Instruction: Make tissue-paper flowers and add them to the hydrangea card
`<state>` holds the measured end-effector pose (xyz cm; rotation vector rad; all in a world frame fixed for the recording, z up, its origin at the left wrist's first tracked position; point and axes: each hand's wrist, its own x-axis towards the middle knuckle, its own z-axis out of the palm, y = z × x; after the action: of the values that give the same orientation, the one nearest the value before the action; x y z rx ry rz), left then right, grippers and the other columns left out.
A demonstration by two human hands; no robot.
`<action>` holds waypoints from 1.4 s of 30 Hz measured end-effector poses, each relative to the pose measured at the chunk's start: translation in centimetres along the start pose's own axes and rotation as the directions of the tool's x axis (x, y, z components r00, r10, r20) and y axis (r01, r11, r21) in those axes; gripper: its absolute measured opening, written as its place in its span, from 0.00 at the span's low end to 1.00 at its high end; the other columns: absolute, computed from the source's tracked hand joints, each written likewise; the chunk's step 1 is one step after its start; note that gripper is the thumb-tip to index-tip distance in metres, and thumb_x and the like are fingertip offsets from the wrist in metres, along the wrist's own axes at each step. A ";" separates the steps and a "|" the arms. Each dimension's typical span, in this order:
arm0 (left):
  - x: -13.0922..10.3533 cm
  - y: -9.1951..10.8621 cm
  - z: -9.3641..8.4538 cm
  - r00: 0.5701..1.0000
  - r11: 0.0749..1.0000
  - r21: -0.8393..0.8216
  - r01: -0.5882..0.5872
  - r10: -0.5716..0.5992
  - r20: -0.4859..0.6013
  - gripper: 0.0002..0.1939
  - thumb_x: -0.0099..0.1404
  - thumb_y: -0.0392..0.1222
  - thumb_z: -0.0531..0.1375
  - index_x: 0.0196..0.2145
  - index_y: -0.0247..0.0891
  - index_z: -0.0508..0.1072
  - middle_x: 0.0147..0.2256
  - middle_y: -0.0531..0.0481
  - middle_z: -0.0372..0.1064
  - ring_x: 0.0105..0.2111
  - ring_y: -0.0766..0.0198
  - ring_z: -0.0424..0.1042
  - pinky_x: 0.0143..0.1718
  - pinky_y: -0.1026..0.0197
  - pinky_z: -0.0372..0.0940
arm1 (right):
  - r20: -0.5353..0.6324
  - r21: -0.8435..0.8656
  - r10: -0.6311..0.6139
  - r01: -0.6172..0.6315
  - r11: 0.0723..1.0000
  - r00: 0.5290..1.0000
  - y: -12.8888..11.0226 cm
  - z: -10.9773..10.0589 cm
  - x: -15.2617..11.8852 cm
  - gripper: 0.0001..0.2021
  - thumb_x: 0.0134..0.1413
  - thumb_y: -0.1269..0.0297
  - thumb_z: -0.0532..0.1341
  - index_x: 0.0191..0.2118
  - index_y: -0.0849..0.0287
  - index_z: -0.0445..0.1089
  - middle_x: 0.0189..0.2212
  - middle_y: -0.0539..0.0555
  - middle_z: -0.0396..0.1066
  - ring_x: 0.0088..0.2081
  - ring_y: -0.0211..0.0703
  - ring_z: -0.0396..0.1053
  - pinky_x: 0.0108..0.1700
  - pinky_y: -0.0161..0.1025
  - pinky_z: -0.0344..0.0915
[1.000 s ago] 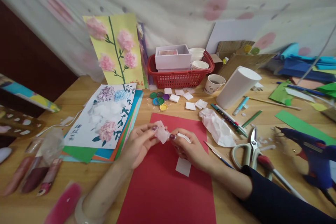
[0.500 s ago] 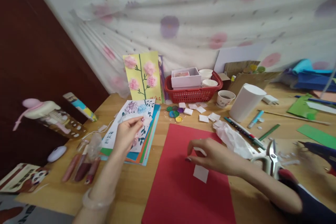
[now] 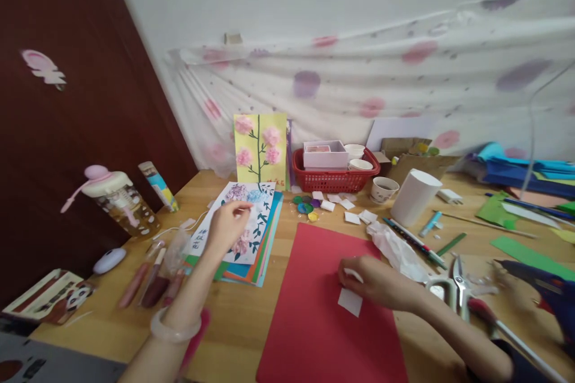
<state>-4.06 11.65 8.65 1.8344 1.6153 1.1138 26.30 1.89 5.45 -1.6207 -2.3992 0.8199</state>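
Note:
A red sheet of paper [image 3: 309,311] lies on the table in front of me, with a small white square [image 3: 349,301] on it. Over the sheet, right by that square, my right hand [image 3: 381,281] is closed with curled fingers; a white scrap [image 3: 353,275] shows between thumb and fingers. My left hand [image 3: 227,224] is closed in a pinch above a white card with paper flowers [image 3: 207,233]. What its fingertips hold, if anything, is too small to make out. Several loose white squares [image 3: 352,218] lie beyond the red sheet.
Behind stand a yellow flower card [image 3: 249,176] and a red basket [image 3: 323,181]. To the right are a paper cup [image 3: 384,190], a white roll [image 3: 415,197], crumpled tissue [image 3: 395,248], scissors [image 3: 459,284] and a glue gun [image 3: 534,287]. A bottle [image 3: 123,203] stands left.
The view has tilted up and turned left. The right hand has come down closer to the white square. A pale piece near the left fingertips no longer shows clearly.

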 end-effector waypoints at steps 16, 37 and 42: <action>-8.4 2.2 9.6 0.499 0.894 -0.082 -0.441 0.320 0.805 0.43 0.55 0.50 0.67 0.64 0.35 0.59 0.66 0.37 0.49 0.67 0.48 0.46 0.66 0.47 0.48 | -0.038 0.106 0.067 -0.063 0.992 0.997 0.3 -0.7 -0.2 0.08 0.55 0.63 0.60 0.34 0.62 0.72 0.27 0.53 0.73 0.27 0.40 0.65 0.30 0.34 0.58; -6.8 0.5 5.6 0.830 0.982 0.015 -0.189 0.152 0.537 0.18 0.66 0.44 0.53 0.51 0.38 0.72 0.53 0.40 0.72 0.53 0.52 0.71 0.56 0.49 0.63 | -0.080 0.189 0.025 -0.009 0.982 0.996 1.2 3.1 -1.3 0.09 0.60 0.61 0.59 0.32 0.58 0.72 0.29 0.52 0.75 0.30 0.39 0.69 0.35 0.34 0.59; -6.5 1.6 7.0 0.822 0.945 -0.326 0.033 0.160 0.547 0.12 0.59 0.38 0.61 0.42 0.38 0.74 0.42 0.44 0.77 0.40 0.58 0.76 0.44 0.55 0.70 | -0.252 0.408 0.104 0.009 0.913 0.962 0.6 2.5 -0.1 0.13 0.58 0.55 0.60 0.31 0.60 0.69 0.25 0.51 0.70 0.26 0.37 0.63 0.30 0.34 0.57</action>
<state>2.55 6.24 4.08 1.7771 0.9658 0.6966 25.89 1.06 3.05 -1.5124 -1.8588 0.9597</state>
